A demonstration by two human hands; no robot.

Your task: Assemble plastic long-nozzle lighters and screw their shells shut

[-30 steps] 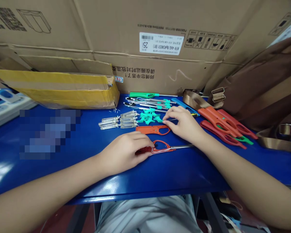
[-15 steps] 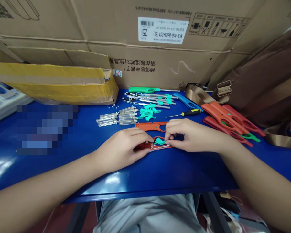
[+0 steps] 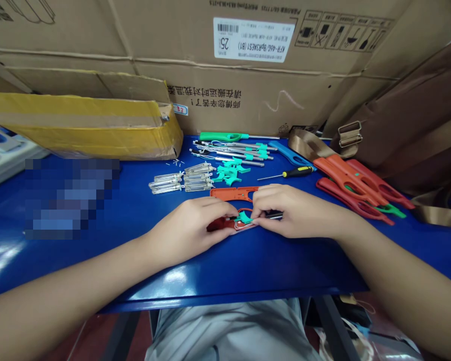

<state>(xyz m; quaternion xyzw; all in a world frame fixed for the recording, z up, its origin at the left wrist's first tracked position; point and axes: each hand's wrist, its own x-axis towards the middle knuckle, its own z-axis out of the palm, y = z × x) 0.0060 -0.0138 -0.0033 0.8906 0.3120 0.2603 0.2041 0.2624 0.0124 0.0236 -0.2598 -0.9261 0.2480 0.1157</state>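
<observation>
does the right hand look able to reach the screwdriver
Likely yes: the yellow-and-black screwdriver lies uncovered just beyond the right hand, though that hand is busy at a teal trigger piece.

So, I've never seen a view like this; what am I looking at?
No machine here: these are one person's bare hands, seen from a camera worn on the head, looking forward and down. Every picture comes from it. The left hand holds an open orange handle half; the right hand pinches at a teal trigger-shaped piece in it. On the blue table, just beyond, lies a second handle half. Farther back are loose teal pieces, clear plastic cartridges, metal rods, a yellow-and-black screwdriver and a green wand lighter. A cardboard box stands behind.
</observation>
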